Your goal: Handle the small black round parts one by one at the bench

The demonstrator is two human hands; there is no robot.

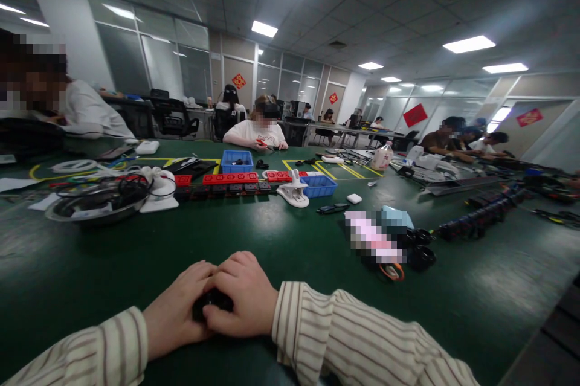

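Near the front of the green table, a small black, glossy object (216, 300) sits between my two hands. Most of it is covered by fingers, so its kind cannot be made out. My left hand (179, 304) is curled around its left side. From the right, my right hand (244, 298) wraps over its top, with the thumb pressed along the near side. The fingers of both hands meet and overlap at the far side. Both forearms are in striped sleeves.
A metal bowl of cables (97, 208) stands left, near a row of red sockets (231, 178). Further along are blue bins (237, 161), a white clip stand (293, 193), a black pen-like tool (333, 208) and dark cable bundles (483, 217). A person (256, 129) sits opposite.
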